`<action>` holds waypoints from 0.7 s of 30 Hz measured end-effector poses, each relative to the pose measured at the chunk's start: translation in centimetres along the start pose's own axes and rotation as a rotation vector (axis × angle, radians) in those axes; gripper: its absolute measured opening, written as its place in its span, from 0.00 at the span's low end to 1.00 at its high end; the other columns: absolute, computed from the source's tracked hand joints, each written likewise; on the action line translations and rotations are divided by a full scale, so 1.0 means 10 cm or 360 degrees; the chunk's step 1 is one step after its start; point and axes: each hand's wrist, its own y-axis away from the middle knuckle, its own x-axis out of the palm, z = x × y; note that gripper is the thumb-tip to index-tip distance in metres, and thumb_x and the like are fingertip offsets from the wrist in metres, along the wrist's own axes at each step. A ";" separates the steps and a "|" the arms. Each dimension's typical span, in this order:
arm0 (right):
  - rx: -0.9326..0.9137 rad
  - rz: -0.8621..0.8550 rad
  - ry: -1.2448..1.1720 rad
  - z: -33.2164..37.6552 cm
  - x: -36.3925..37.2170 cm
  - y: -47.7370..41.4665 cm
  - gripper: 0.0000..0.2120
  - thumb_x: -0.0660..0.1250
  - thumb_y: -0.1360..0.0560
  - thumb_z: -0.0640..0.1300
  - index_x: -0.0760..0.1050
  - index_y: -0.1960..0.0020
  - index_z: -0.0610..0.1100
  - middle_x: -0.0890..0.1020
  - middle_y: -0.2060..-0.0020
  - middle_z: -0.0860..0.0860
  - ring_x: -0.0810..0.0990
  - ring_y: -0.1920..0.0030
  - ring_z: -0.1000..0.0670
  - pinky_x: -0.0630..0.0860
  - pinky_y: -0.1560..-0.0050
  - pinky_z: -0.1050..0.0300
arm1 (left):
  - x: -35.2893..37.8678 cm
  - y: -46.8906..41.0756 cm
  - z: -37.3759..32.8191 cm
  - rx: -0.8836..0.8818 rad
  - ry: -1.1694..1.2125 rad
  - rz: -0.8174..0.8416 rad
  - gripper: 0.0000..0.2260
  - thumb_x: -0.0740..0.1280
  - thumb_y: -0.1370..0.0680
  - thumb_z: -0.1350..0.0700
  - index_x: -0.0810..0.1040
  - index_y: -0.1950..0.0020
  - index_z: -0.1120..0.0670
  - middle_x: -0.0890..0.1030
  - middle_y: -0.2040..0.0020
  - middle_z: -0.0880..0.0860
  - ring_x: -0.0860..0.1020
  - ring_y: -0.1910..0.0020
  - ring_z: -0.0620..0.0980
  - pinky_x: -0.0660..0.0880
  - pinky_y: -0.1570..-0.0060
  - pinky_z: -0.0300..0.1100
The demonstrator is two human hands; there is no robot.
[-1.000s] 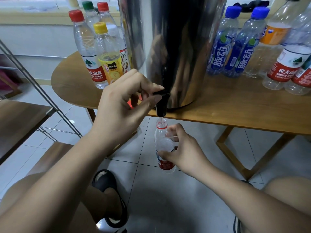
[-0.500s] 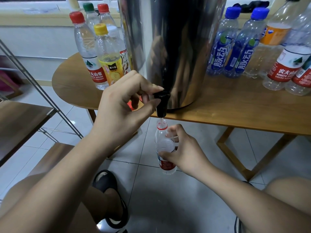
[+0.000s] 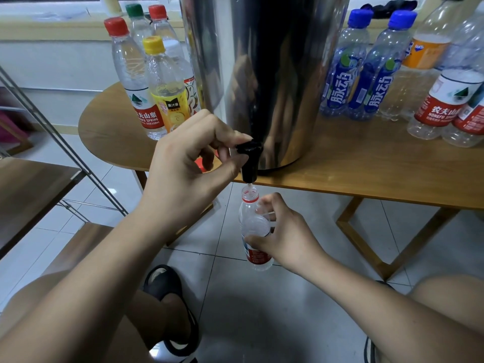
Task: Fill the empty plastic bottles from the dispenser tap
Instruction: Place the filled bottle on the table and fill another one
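A tall steel dispenser (image 3: 264, 74) stands on the wooden table (image 3: 366, 166), its black tap (image 3: 248, 161) overhanging the front edge. My left hand (image 3: 188, 169) pinches the tap's top between thumb and fingers. Just below the spout, my right hand (image 3: 285, 231) grips a clear uncapped bottle with a red label (image 3: 252, 226), held upright with its mouth under the tap. A thin stream of water runs into the bottle's neck.
Capped bottles (image 3: 146, 82) stand left of the dispenser. Two blue-capped bottles (image 3: 364, 69) and several clear ones (image 3: 445, 100) stand to its right. A red cap (image 3: 200, 162) lies behind my left hand. A metal rack (image 3: 39, 142) is at left. My sandalled foot (image 3: 170, 305) rests on the tiled floor.
Almost nothing moves: both hands keep their holds on tap and bottle.
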 end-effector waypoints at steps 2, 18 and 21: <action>0.0005 0.0003 -0.0005 -0.01 0.00 0.00 0.32 0.82 0.29 0.53 0.66 0.34 0.59 0.79 0.36 0.59 0.79 0.39 0.58 0.78 0.39 0.59 | -0.01 0.00 0.00 -0.0001 -0.0002 0.0003 0.11 0.78 0.22 0.66 0.83 0.45 0.52 0.79 0.57 0.53 0.78 0.58 0.52 0.75 0.59 0.54; -0.0008 -0.0010 0.0024 -0.01 -0.01 -0.01 0.34 0.83 0.30 0.55 0.66 0.32 0.58 0.79 0.35 0.58 0.79 0.38 0.56 0.80 0.37 0.55 | -0.02 0.00 -0.01 0.0011 -0.0005 0.0027 0.10 0.78 0.21 0.64 0.83 0.45 0.54 0.79 0.57 0.53 0.78 0.58 0.53 0.74 0.59 0.54; -0.0009 -0.0012 0.0029 -0.01 -0.01 -0.01 0.34 0.82 0.30 0.55 0.66 0.32 0.59 0.79 0.36 0.59 0.80 0.39 0.55 0.81 0.38 0.54 | -0.02 0.00 -0.01 0.0011 -0.0002 0.0028 0.10 0.79 0.22 0.65 0.83 0.45 0.53 0.79 0.57 0.54 0.78 0.58 0.52 0.74 0.60 0.54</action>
